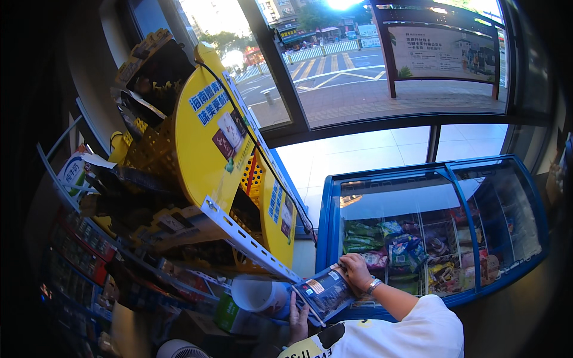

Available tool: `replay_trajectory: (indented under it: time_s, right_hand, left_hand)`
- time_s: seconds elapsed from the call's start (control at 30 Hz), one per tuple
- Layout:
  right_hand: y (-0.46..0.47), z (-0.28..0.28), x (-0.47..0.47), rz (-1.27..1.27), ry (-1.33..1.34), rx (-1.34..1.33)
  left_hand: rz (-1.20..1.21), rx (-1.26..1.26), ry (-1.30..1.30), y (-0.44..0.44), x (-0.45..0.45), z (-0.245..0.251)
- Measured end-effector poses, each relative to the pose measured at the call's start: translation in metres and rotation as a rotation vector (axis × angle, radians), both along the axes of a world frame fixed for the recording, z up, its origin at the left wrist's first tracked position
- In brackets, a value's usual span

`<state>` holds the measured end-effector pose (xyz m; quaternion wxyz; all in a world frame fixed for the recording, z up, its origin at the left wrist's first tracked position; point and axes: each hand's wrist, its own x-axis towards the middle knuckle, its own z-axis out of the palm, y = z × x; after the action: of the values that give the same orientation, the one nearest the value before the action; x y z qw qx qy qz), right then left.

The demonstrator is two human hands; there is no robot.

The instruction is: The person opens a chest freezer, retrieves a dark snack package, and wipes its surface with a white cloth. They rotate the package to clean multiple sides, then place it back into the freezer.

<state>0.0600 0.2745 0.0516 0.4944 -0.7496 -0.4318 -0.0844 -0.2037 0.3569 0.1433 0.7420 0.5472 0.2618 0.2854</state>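
My right hand (357, 271), with a metal-band watch on its wrist, grips the upper right end of a dark flat package (326, 293) that has a clear window and printed labels. Along the lower left edge of that package lies my left hand (299, 313), its fingers on the edge. The package is tilted in front of me, at the near left corner of a blue chest freezer (329, 215). A white plastic bucket (255, 293) stands just left of my left hand.
A yellow display rack (201, 156) with perforated baskets rises at the left. Under the freezer's glass lids lie bagged goods (405, 253) in wire compartments. A green and white box (228, 313) sits by the bucket. Behind is a large window with a dark frame (286, 67).
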Motion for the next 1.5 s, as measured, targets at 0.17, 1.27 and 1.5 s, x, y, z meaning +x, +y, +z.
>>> replay_trajectory:
  time_s: [0.17,1.27,1.5]
  right_hand:
    - [0.003,0.014,0.007,-0.045,0.413,0.036]
    - [-0.044,0.073,0.006,-0.089,0.451,0.154]
    - [-0.051,0.067,0.027,0.056,1.295,0.307]
  left_hand:
    - [0.046,0.246,0.136,0.001,0.009,0.007]
    - [-0.02,0.986,0.073,-0.014,0.001,0.044]
    - [0.052,0.677,0.0,-0.013,0.0,0.06]
